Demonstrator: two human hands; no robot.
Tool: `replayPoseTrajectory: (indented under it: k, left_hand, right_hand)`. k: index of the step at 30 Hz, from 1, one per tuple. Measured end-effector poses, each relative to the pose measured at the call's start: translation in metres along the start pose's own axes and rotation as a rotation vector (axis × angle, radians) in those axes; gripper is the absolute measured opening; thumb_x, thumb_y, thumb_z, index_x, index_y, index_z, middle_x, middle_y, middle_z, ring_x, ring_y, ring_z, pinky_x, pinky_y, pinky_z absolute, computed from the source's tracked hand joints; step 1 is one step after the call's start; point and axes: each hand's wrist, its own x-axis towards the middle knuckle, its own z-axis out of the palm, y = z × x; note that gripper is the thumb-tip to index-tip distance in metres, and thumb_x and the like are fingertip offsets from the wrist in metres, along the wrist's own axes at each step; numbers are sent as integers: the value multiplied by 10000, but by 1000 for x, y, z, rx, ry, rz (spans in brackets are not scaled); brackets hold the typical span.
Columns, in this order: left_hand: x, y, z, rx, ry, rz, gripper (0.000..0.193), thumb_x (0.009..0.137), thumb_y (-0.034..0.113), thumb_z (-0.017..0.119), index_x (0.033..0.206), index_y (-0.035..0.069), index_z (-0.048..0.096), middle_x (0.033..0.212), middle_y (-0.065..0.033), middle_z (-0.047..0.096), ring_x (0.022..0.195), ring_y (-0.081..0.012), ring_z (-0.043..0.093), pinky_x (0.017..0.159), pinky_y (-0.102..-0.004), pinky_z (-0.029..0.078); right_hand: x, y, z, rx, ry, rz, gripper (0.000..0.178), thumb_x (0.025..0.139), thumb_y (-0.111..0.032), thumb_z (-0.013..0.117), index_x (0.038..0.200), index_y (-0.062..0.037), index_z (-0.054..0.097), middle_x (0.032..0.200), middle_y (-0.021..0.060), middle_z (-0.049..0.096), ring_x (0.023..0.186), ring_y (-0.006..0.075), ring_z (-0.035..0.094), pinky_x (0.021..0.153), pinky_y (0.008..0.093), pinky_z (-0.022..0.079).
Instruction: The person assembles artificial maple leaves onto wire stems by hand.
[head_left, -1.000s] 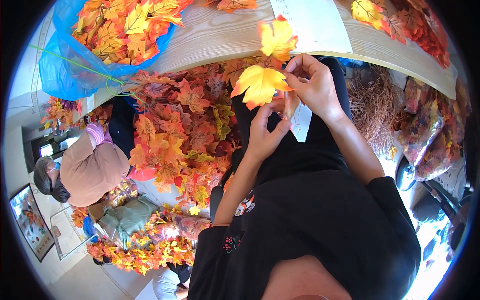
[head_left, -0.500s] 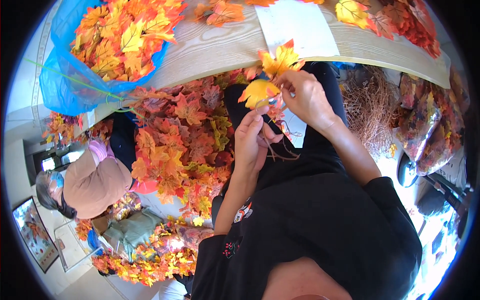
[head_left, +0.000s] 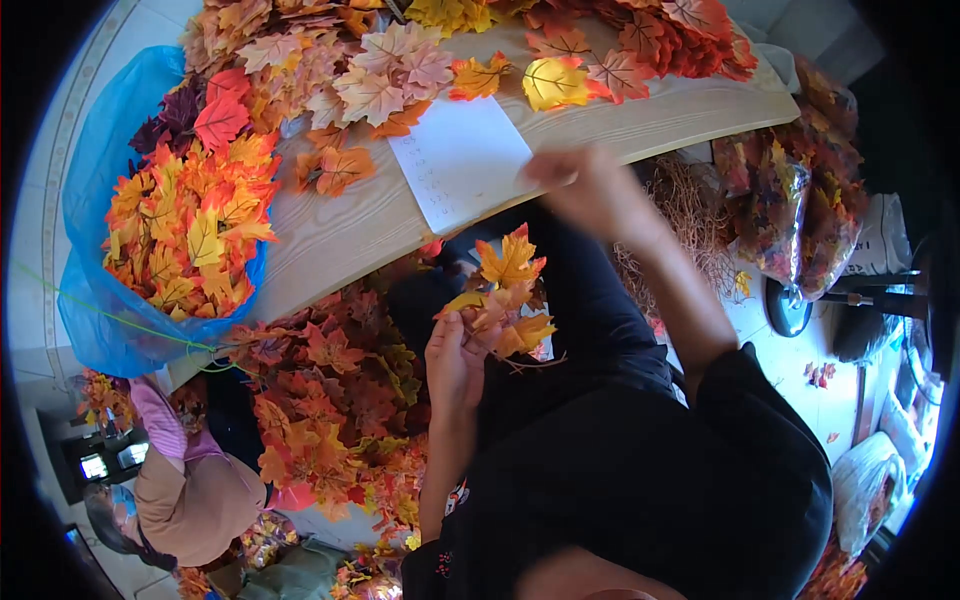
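Left hand [head_left: 458, 362]: centre of frame, below the tabletop [head_left: 330, 228] edge. Its fingers are pinched around a leaf sprig [head_left: 512, 262], yellow-orange lobes facing up and to the right, a thin brown stem trailing below. The sprig appears in front of the person's dark-clothed legs.

Right hand [head_left: 592, 192]: right of upper centre, motion-blurred, overlapping the near edge of the tabletop beside the lower right corner of a white sheet [head_left: 460, 165] with handwritten marks. Cannot tell from the blur whether its fingers grasp anything, or whether they touch the sheet.

Tabletop, upper part of frame: pale tan leaves [head_left: 395, 75] above the sheet; a loose orange leaf [head_left: 343, 170] to its left; a yellow leaf [head_left: 555, 84] to its upper right; piled red leaves [head_left: 690, 35] at top right.

Upper left: blue plastic bag [head_left: 95, 200], mouth spread, filled with orange-yellow leaves [head_left: 190, 230].

Below the tabletop, left of centre: a heap of red and orange leaves [head_left: 330, 400]. Right of centre, partly behind the right forearm: tangled brown stems [head_left: 690, 225]. Farther right: clear bags [head_left: 812, 205] of leaves.

Lower left: another person [head_left: 205, 500], tan top, pink striped sleeve.
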Motion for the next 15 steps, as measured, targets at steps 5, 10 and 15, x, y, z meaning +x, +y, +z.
replayPoseTrajectory:
  k: [5,10,15]
  left_hand:
    - [1,2,9,-33,34,-9,199,941,215,456,999,36,520,916,-88,615,774,-203,646,722,-322,527]
    - [1,4,3,-13,18,27,208,938,246,465,1040,79,536,916,-52,614,789,-178,633,727,-318,512]
    - [4,14,4,-34,54,36,214,946,251,445,1067,91,518,975,-57,608,840,-183,626,732,-306,503]
  right_hand:
    - [84,87,-62,-488,671,-52,177,756,-174,594,891,-81,662,789,133,647,736,298,628,677,390,491]
    - [108,108,-60,-624,512,7,189,735,-232,596,871,-123,669,727,127,644,731,297,628,679,379,493]
    - [91,52,-82,-853,690,-421,118,780,-188,624,857,-108,663,698,92,630,650,259,615,604,351,481]
